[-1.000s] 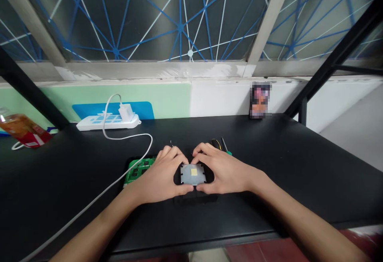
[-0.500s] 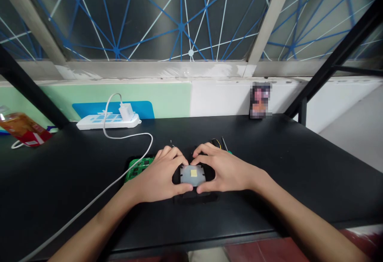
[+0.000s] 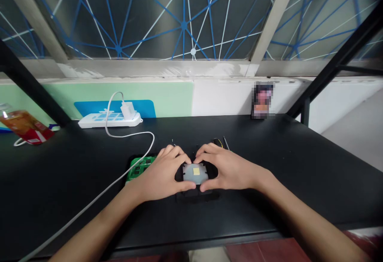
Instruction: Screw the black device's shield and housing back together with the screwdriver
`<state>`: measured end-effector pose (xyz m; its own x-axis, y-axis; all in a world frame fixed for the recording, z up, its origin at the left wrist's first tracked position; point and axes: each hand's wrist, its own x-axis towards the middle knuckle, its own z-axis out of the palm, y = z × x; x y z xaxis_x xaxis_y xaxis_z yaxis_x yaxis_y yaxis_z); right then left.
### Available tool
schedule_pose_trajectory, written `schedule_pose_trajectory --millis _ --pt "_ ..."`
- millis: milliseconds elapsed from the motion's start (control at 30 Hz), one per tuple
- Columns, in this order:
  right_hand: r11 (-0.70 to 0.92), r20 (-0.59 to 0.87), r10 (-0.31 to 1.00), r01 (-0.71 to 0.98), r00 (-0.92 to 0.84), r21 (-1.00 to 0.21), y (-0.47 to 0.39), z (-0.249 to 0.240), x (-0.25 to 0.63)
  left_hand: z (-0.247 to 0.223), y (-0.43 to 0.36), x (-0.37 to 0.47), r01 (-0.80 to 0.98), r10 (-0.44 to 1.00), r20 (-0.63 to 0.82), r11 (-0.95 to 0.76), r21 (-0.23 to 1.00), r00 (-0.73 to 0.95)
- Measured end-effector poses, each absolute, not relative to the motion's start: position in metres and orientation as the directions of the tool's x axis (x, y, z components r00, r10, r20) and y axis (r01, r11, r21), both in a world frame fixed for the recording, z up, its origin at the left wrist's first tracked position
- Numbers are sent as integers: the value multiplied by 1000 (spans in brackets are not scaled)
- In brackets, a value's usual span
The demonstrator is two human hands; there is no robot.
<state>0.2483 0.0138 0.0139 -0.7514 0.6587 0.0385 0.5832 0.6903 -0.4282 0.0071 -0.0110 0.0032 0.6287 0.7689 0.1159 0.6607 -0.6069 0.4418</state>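
Note:
A grey plate (image 3: 188,172) with a small pale yellow square (image 3: 196,171) on it lies between my hands over a dark object on the black table. My left hand (image 3: 164,173) grips its left side, thumb at the near edge and fingers at the far edge. On the right side my right hand (image 3: 226,168) holds it the same way. The fingertips of both hands nearly meet. A green circuit board (image 3: 140,168) in a black frame sits just left of my left hand, partly covered by it.
A white power strip (image 3: 89,121) with a plugged charger (image 3: 128,111) stands at the back left; its white cable (image 3: 98,197) crosses the table (image 3: 299,166). An orange-red pouch (image 3: 28,126) lies far left, a blurred phone-like object (image 3: 262,100) leans at the back, and a thin tool (image 3: 226,142) lies behind my right hand.
The whole view has shifted slightly, so everything appears a little further right. Both hands keep the same hold on the grey plate.

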Motion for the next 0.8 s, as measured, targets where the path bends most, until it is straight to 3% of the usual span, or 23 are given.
schedule_pose_trajectory --millis 800 --pt "674 35 668 585 -743 -451 10 13 247 5 -10 6 664 776 110 -595 453 621"
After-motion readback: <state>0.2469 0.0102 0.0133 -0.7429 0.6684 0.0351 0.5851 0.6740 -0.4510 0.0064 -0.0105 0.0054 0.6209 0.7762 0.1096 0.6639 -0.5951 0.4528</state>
